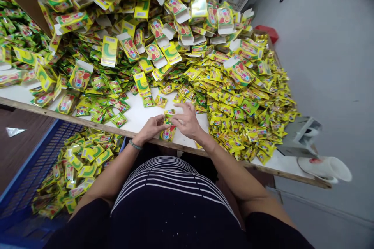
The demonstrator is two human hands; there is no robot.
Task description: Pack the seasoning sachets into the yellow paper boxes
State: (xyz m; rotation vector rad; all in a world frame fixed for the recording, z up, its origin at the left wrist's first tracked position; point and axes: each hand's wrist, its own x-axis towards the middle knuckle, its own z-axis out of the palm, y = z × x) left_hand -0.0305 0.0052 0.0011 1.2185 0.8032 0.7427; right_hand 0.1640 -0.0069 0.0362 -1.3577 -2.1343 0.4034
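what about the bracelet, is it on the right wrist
No, the bracelet circles the left wrist, while the right wrist is bare.

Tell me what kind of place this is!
Probably a packing room or small workshop. The white worktable is heaped with little cardboard boxes, many with open flaps, beside piles of small shiny packets, and a blue crate below holds more boxes.

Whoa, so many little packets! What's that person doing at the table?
A person's left hand holds a small printed carton by the near edge of a white table, with the right hand close over it. Yellow packets lie heaped to the right, and a big pile of cartons sits behind. Down on the left, a blue basket holds lots more cartons.
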